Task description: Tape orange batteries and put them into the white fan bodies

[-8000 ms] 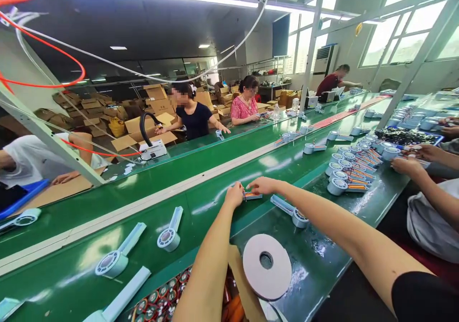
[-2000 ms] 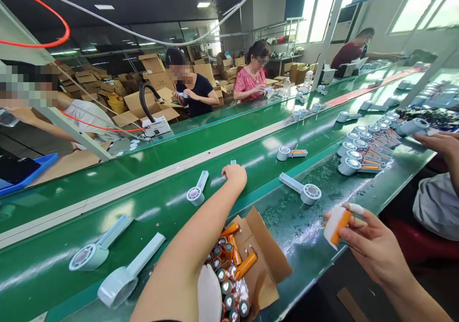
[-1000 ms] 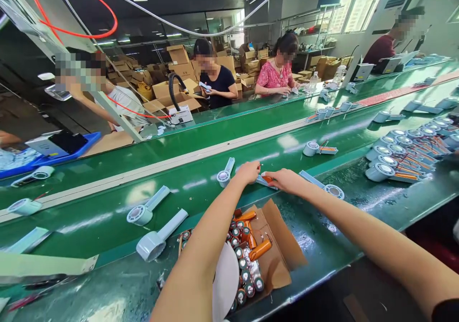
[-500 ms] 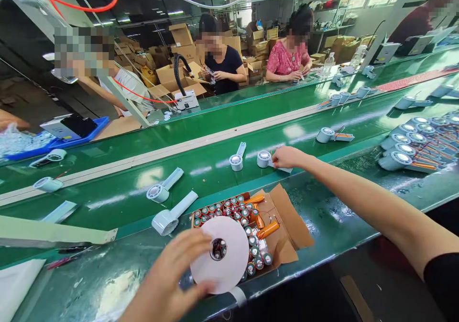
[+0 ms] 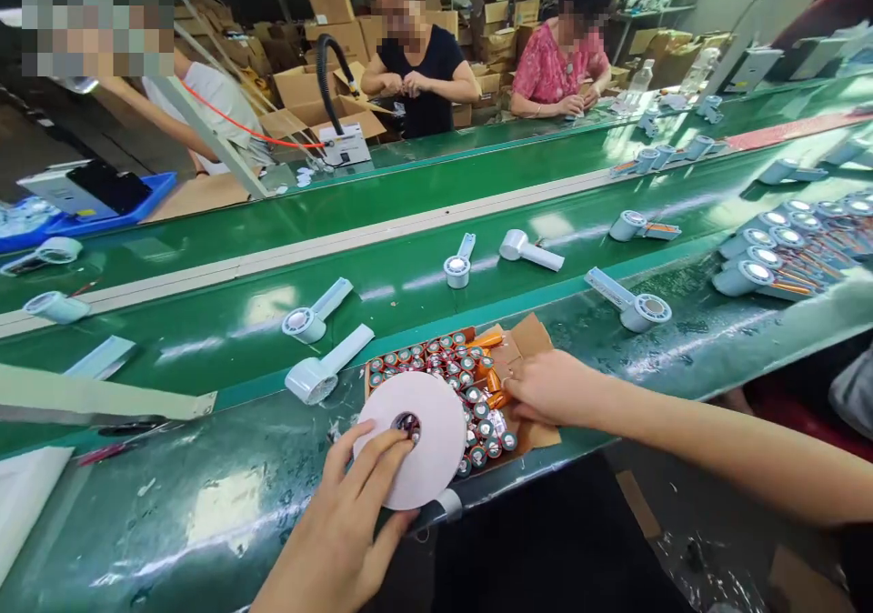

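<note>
My left hand (image 5: 365, 495) grips a white tape roll (image 5: 436, 440), its fingers over the hub hole and the thumb at the lower edge. The roll lies over part of an open cardboard box (image 5: 534, 336) full of cylindrical battery cells (image 5: 483, 429). Inside the box's right side, my right hand (image 5: 556, 387) has its fingers closed on an orange battery (image 5: 497, 399); the fingertips are partly hidden. Beyond the box, a light-blue handheld fan housing (image 5: 645, 311) rests on the bench edge. Another fan housing (image 5: 314, 381) lies left of the box.
Several fan housings (image 5: 456, 270) lie on the green conveyor belt (image 5: 402, 299). Rows of housings with orange batteries (image 5: 747, 275) stand at the right. A metal beam (image 5: 102, 395) juts in from the left. Across the belt, co-workers sit near a white device with a black hose (image 5: 346, 145).
My right hand has come back from a housing on the belt to the batteries in the box. My left hand has closed on the tape roll. The view has shifted slightly.
</note>
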`<state>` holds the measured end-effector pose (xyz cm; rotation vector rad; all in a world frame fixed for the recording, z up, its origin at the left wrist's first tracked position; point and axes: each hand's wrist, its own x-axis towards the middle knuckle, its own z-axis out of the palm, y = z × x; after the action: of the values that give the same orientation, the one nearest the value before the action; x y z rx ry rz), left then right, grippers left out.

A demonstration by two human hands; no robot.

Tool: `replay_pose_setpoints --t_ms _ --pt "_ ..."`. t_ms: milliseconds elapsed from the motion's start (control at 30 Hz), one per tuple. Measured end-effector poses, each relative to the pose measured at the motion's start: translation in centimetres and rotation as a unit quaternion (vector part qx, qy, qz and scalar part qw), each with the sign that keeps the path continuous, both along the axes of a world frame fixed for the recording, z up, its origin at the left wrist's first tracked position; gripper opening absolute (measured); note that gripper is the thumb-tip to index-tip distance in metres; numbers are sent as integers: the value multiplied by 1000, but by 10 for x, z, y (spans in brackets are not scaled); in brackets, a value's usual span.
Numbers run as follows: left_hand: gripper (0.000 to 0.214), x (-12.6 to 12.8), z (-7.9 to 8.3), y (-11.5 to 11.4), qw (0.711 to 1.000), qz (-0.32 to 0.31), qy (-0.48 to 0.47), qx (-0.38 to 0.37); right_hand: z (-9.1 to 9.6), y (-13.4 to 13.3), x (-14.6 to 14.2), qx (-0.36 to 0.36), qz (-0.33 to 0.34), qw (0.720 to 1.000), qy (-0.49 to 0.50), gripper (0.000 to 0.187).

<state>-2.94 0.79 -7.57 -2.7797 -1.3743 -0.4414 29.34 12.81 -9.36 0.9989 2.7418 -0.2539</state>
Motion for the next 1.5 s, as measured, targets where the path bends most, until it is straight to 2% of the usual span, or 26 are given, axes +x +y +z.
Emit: replay_pose_setpoints --t_ms 133,200,233,267,300,367,433,467,533,600,667,800,900,967,1000,1033,1067,1100,1133,1167,1267,1333,1367,1400,1433,1500 --pt "55 14 5 11 998 -2 -42 40 -19 5 4 6 -17 1000 7 17" --pt "55 18 3 13 997 -1 -53 60 -16 9 21 -8 -71 994 84 21" --pt "55 20 2 13 996 -1 -57 70 -14 8 31 -16 -117 981 154 24" --pt "54 21 0 13 995 -1 -59 77 -11 5 40 -29 -168 954 245 25" --pt "54 23 -3 13 995 -4 -59 83 -8 1 48 -51 -215 910 350 26" --pt "52 29 -8 13 995 -9 -54 89 -5 -12 59 -121 -263 782 551 25" --pt "49 37 -10 14 995 -24 -37 84 -6 -27 59 -197 -259 664 673 25" --pt "46 43 -10 15 996 -32 -30 82 -6 -34 57 -224 -253 626 703 26" --pt "40 53 -8 18 996 -50 -22 73 -9 -46 52 -250 -252 590 725 28" --pt "35 63 -4 21 995 -60 -28 70 -11 -55 49 -246 -267 591 720 31" --pt "33 70 0 23 995 -68 -32 70 -14 -61 50 -227 -288 614 699 35" --pt "34 79 2 27 994 -76 -14 72 -15 -70 55 -173 -322 671 645 44" --pt "36 81 0 30 992 -91 -4 85 -8 -73 52 -162 -315 733 581 37" --pt "41 81 -1 31 991 -98 -3 89 -2 -73 51 -180 -300 777 523 29" --pt "45 80 0 31 991 -99 -5 89 0 -72 51 -192 -295 789 504 26" --pt "49 79 2 32 991 -101 -6 89 1 -71 53 -204 -294 789 500 23" --pt "52 78 5 32 990 -107 -3 90 2 -70 54 -222 -296 775 512 22" --pt "54 78 8 33 989 -114 3 92 1 -69 54 -246 -299 747 540 23" --pt "56 79 12 33 988 -117 10 97 1 -68 54 -272 -303 706 580 26" --pt "56 82 15 33 988 -115 17 106 0 -67 51 -293 -310 651 628 30" --pt "55 97 16 30 985 -58 16 163 -1 -69 29 -282 -345 448 775 35" --pt "58 112 6 24 979 -1 -11 202 0 -73 7 -232 -367 335 837 35" --pt "63 120 -1 20 976 27 -30 213 0 -76 -3 -210 -375 300 852 36" --pt "68 127 -8 16 974 50 -48 214 -1 -77 -11 -197 -382 283 858 38" --pt "71 133 -15 11 974 65 -63 206 -1 -77 -15 -195 -386 283 856 38" --pt "66 141 -26 2 979 73 -72 175 0 -72 -9 -220 -380 313 842 42"
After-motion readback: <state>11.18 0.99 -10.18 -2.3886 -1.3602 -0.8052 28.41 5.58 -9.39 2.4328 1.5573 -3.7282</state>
